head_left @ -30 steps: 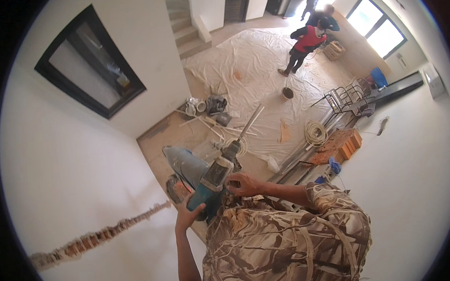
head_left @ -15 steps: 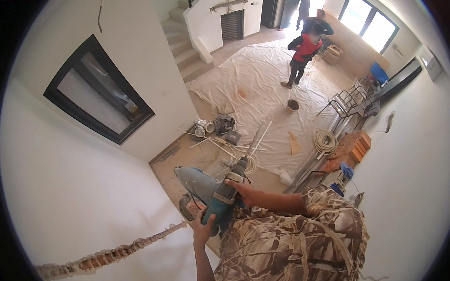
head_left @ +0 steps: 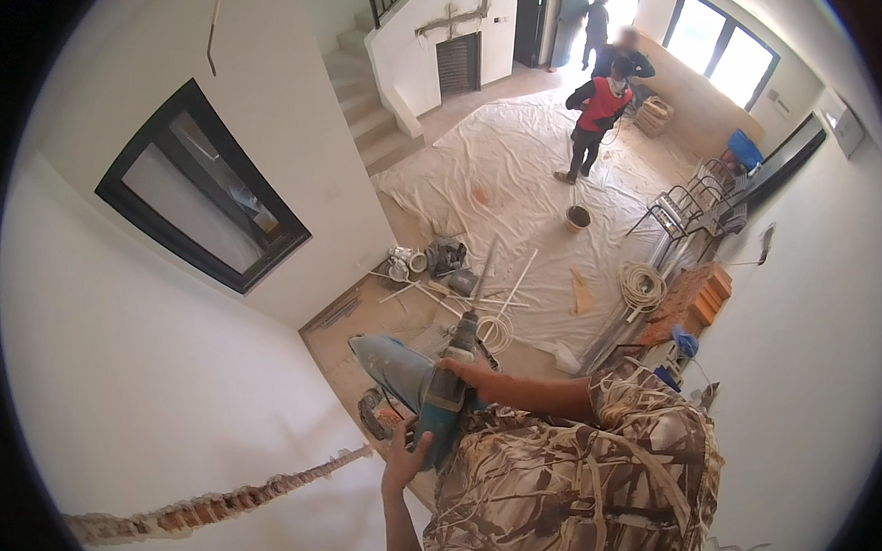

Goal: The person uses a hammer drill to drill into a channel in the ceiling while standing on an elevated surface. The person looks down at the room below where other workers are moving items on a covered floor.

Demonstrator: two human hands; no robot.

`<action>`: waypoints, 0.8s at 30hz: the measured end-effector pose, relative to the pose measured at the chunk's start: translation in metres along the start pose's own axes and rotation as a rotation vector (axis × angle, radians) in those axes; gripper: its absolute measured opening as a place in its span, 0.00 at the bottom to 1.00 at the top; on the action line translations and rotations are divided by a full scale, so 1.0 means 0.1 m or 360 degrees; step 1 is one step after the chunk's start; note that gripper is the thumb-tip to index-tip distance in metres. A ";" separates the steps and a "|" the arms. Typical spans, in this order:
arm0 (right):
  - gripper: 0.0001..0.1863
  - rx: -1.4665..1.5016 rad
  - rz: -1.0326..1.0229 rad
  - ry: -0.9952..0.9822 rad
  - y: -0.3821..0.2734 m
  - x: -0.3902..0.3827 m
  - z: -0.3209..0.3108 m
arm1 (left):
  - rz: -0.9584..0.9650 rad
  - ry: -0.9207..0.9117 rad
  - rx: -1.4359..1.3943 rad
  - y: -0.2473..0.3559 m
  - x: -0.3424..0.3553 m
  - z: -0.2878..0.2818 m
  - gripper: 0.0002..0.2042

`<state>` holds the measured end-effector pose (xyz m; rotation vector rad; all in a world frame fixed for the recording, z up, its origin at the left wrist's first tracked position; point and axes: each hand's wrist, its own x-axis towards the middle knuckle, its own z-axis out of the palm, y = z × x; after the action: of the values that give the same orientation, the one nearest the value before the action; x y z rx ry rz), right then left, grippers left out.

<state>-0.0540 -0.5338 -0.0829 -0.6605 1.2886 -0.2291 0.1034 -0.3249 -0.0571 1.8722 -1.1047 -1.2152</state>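
Across my body I hold a teal and black rotary hammer drill, its long bit pointing away over the floor. My left hand is closed around the rear end, by the handle. My right hand wraps the front of the body just behind the chuck. The bit touches nothing that I can see. A dusty blue-grey shape, seemingly my trouser leg, shows beside the drill. On the white wall at left runs a rough chased groove with bare brick inside.
Below lie white pipes, a coiled hose and a bucket on a pale floor sheet. Bricks and metal chairs line the right wall. A person in a red vest stands far off, others behind.
The bit's tip has swung left, and the drill body has shifted slightly right. Both hands keep their grip. The person in the red vest has changed posture slightly.
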 end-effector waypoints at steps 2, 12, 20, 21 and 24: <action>0.39 -0.0057 -0.0213 -0.0249 -0.05 -0.16 0.15 | -0.0134 -0.0107 -0.0270 -0.13 0.15 -0.18 0.37; 0.54 -0.1241 -0.1270 -0.1249 -0.53 -1.12 1.23 | 0.0422 0.0604 -0.1372 -0.10 -0.17 -0.49 0.45; 0.58 -0.1907 -0.1578 -0.2185 -0.71 -1.10 1.04 | 0.0953 0.1259 -0.1721 0.65 -0.90 -0.77 0.50; 0.59 -0.2126 -0.1517 -0.2092 -0.58 -1.05 1.06 | 0.1066 0.1279 -0.1876 0.73 -0.94 -0.85 0.50; 0.51 -0.1096 -0.2193 -0.1887 -0.15 -0.92 1.36 | 0.1296 0.1448 -0.2119 0.98 -0.99 -1.03 0.47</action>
<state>0.0500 -0.4551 0.0176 -1.8443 -0.4440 -0.4002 0.1476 -0.2728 0.1020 0.5916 -0.2413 -0.2745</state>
